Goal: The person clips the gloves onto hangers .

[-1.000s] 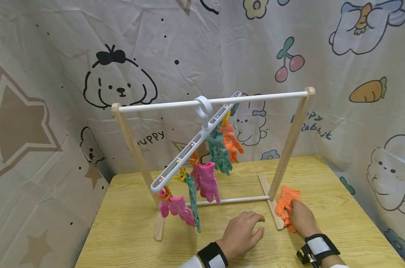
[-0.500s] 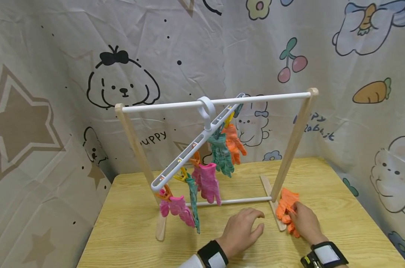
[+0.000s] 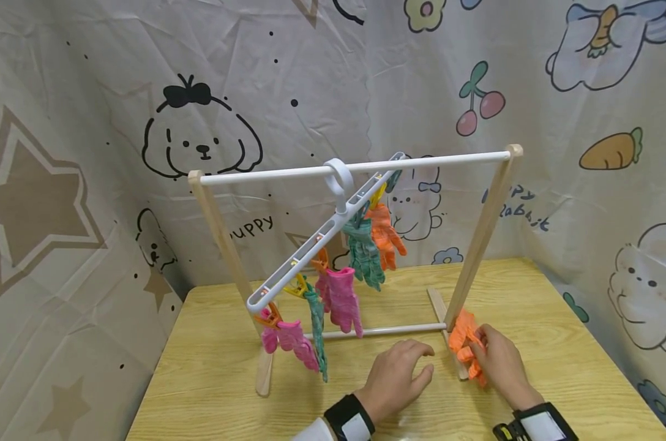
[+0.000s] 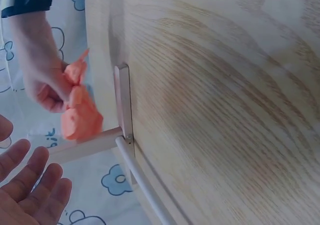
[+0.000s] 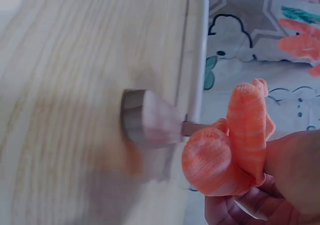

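Note:
My right hand point(image 3: 504, 364) pinches a small orange knitted glove point(image 3: 463, 334) between thumb and fingers, beside the rack's right foot. In the right wrist view the glove point(image 5: 247, 130) hangs bunched, its fingers curled over, apart from the tabletop. My left hand point(image 3: 396, 376) hovers over the table in front of the rack, holding nothing, fingers loosely bent. From a pale grey clip hanger point(image 3: 311, 248) on the rack's top bar hang pink gloves point(image 3: 343, 300), green gloves point(image 3: 366, 254) and an orange one point(image 3: 387, 236), held by coloured clips.
The wooden drying rack point(image 3: 478, 245) stands on the table point(image 3: 201, 392), with a white top bar point(image 3: 432, 161) and a lower bar point(image 3: 404, 329). The hanger slants toward me across the top bar. A printed curtain point(image 3: 289, 73) encloses the back and sides.
My right hand has pulled the orange glove off the tabletop and shifted it slightly left over the rack's foot. The left hand has stayed almost still.

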Available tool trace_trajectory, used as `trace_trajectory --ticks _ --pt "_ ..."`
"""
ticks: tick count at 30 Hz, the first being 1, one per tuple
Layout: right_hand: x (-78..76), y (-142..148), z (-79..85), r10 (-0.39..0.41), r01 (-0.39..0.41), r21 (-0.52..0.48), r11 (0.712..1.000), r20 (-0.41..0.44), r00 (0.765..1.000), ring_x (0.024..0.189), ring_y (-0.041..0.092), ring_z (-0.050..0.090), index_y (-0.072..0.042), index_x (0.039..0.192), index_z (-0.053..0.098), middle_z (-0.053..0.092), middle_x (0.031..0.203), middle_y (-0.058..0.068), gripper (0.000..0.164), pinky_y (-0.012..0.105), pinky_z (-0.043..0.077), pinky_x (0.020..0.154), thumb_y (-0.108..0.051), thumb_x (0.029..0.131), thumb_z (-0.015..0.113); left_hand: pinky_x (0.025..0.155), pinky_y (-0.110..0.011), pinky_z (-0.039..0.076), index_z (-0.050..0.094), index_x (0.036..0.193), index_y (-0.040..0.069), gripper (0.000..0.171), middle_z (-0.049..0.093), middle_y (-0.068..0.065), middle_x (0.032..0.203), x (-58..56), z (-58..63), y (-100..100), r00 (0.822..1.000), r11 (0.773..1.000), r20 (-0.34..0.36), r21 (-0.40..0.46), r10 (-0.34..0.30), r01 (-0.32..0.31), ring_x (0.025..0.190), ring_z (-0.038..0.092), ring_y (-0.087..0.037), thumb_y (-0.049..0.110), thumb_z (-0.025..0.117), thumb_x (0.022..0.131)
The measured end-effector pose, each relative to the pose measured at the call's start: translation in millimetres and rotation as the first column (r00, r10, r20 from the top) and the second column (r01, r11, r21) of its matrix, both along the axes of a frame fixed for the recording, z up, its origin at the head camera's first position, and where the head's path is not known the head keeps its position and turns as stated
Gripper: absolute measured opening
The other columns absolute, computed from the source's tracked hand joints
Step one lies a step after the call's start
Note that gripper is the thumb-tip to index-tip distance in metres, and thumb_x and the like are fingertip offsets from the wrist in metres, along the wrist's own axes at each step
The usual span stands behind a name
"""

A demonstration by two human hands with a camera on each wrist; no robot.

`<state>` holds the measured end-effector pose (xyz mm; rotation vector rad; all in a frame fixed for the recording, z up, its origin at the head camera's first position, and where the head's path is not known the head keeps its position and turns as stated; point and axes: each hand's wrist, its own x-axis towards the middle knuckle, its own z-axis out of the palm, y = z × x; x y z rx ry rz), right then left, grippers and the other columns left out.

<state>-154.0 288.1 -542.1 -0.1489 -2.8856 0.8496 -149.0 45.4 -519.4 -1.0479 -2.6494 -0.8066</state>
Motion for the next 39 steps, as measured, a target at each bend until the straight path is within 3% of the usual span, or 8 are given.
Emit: trace_trajectory --ticks 13,19,31,39 --pt "8.0 -15 27.2 0.031 -0.032 -0.007 0.999 -0.091 0.995 0.056 0.011 0.048 0.001 0.101 0.060 0.062 0.079 0.008 0.016 0.024 0.037 0.047 -0.009 0.092 0.070 0.075 -0.018 0.055 0.070 0.115 0.021 0.019 0.073 0.007 0.113 -1.9 3.4 -4 1.000 1.000 -0.011 -0.018 0.018 -0.018 0.105 0.068 -0.006 0.028 0.064 0.098" --pt "12.3 -23 38.1 0.052 -0.056 -0.034 0.998 -0.124 0.991 0.050 0.006 0.042 0.000 0.103 0.060 0.056 0.074 0.005 0.014 0.024 0.036 0.044 -0.007 0.094 0.068 0.075 -0.018 0.054 0.070 0.115 0.021 0.020 0.073 0.007 0.112 -4.7 7.3 -4 0.999 1.000 -0.027 -0.011 0.025 -0.025 0.103 0.069 -0.006 0.028 0.064 0.097" --pt "15.5 -36 48.2 0.048 -0.063 -0.044 0.997 -0.281 0.958 0.051 0.000 0.037 -0.003 0.094 0.061 0.054 0.071 0.003 0.010 0.022 0.033 0.044 0.001 0.088 0.069 0.083 -0.020 0.055 0.070 0.116 0.019 0.021 0.074 0.005 0.113 -16.3 28.2 -4 0.998 0.996 -0.021 0.068 0.058 -0.056 0.104 0.069 -0.010 0.027 0.064 0.098" --pt "22.2 -50 54.5 0.056 -0.085 -0.073 0.994 -0.333 0.941 0.059 0.000 0.042 -0.006 0.092 0.062 0.061 0.076 0.003 0.017 0.021 0.037 0.048 0.004 0.083 0.073 0.077 -0.020 0.056 0.070 0.116 0.020 0.020 0.074 0.005 0.115 -22.7 39.4 -6 0.996 0.992 -0.019 0.097 0.087 -0.084 0.103 0.070 -0.011 0.027 0.065 0.098"
